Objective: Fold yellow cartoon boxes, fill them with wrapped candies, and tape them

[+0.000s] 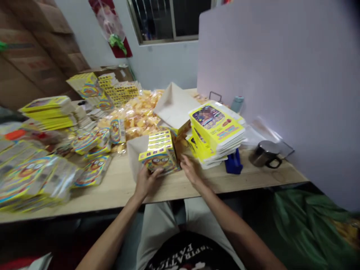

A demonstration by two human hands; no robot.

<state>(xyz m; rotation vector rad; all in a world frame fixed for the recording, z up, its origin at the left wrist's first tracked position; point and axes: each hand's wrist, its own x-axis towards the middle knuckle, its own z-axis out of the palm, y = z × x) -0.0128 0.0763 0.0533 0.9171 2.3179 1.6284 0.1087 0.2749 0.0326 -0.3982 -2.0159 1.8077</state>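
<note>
In the head view a row of small yellow boxes (159, 144) stands together at the table's front, with a cartoon face with glasses on the near side. A white open carton flap (137, 152) sticks out at their left. My left hand (146, 180) is closed on the near lower side of these boxes. My right hand (189, 169) is beside their right end, by a dark brown edge, fingers curled; what it pinches, if anything, is too small to tell. Just right of it lies a stack of flat yellow cartons (216, 131).
Behind lie clear-wrapped yellow pieces (140, 112) and an open white carton (177, 107). Yellow box piles (30, 176) fill the left. At right are a blue object (234, 162), a metal mug (264, 153) and a light bottle (237, 103) beside a pale partition (270, 75).
</note>
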